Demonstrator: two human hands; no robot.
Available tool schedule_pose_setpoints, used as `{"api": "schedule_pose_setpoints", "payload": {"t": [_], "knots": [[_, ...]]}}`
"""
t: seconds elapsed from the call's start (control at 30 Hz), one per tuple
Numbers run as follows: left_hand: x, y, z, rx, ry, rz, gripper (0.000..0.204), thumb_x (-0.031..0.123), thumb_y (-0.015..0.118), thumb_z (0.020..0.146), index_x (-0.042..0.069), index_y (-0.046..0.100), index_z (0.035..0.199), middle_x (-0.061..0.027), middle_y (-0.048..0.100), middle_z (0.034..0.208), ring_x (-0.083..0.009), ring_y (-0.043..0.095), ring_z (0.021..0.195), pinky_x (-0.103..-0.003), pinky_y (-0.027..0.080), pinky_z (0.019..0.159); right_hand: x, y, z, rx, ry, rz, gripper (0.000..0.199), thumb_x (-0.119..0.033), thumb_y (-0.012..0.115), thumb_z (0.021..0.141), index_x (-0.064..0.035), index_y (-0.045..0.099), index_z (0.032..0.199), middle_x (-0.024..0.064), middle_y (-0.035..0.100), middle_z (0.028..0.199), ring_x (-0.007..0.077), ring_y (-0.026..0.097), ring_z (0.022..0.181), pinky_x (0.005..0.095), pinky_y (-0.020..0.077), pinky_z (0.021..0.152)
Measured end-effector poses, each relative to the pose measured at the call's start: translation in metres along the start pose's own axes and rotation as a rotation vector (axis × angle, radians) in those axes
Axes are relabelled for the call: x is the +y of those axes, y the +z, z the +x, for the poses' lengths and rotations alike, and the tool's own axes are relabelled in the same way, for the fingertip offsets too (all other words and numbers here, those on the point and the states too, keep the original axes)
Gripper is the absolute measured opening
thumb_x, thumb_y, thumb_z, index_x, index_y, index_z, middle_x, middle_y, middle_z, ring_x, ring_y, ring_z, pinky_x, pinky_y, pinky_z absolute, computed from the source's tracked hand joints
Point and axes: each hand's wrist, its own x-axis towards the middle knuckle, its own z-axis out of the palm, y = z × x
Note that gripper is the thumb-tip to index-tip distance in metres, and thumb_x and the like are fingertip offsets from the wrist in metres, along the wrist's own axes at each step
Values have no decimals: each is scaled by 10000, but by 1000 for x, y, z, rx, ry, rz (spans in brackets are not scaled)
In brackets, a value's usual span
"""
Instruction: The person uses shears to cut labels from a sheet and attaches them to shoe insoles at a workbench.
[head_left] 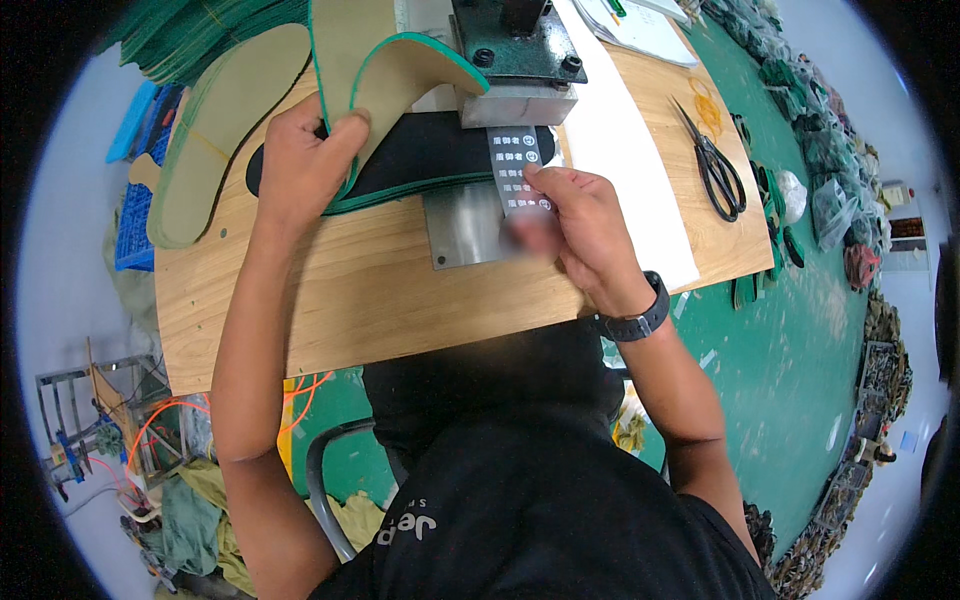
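Left hand [300, 160] clenched in grip; right hand [580, 225] pinching.

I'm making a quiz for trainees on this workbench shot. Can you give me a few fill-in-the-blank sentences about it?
1. The left hand grips a stack of green-edged ____.
2. The right hand holds a dark label strip under the metal ____.
3. The black scissors lie on the person's ____ side.

Missing words: insoles; press; right

The person wears a black short-sleeved T-shirt [540, 500] with pale lettering across the chest, and both forearms are bare below the sleeves. A black wristwatch [636, 318] on a dark strap circles the right wrist. The left hand [300, 160] and right hand [585, 225] are ungloved; I can't make out rings, though part of the right hand's fingers is blurred.
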Motion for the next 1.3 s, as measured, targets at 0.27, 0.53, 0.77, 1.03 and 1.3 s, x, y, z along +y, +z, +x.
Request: {"api": "schedule_pose_setpoints", "payload": {"t": [0.27, 0.53, 0.77, 1.03, 1.3], "knots": [[0, 6, -6, 32, 66, 143, 224, 222, 596, 805, 1, 608, 769, -25, 459, 546, -76, 408, 546, -244, 361, 511, -1, 3, -1, 6, 30, -1, 264, -234, 571, 907, 12, 583, 812, 124, 614, 628, 144, 569, 464, 236, 451, 408], [14, 11, -7, -277, 376, 524, 470, 312, 759, 691, 72, 603, 1064, -154, 628, 961, -328, 582, 900, -397, 464, 793, 1, 2, -4, -9, 2, 16, 283, -254, 545, 918, 2, 581, 802, 113, 614, 627, 146, 570, 470, 236, 450, 411], [15, 15, -7, -270, 347, 555, 537, 315, 790, 641, 66, 597, 1076, -159, 633, 987, -358, 585, 935, -404, 468, 829, 5, -1, -4, -42, -91, -21, 251, -212, 530, 906, -8, 582, 770, 101, 610, 618, 131, 546, 461, 227, 422, 411], [11, 8, -5, -217, 194, 348, 224, 210, 610, 776, -5, 597, 836, -198, 590, 693, -347, 559, 614, -391, 466, 598, 6, -29, -35, 125, -285, 27, 228, -183, 515, 924, -18, 584, 782, 71, 589, 590, 103, 499, 442, 208, 371, 392], [7, -2, -5, 36, -12, 61, 216, 181, 538, 793, -29, 587, 796, -36, 534, 639, -116, 469, 619, -280, 415, 602, -7, -13, -6, -63, 30, -138, 253, -214, 556, 908, -16, 583, 752, 58, 587, 569, 97, 516, 433, 206, 374, 378]]}}
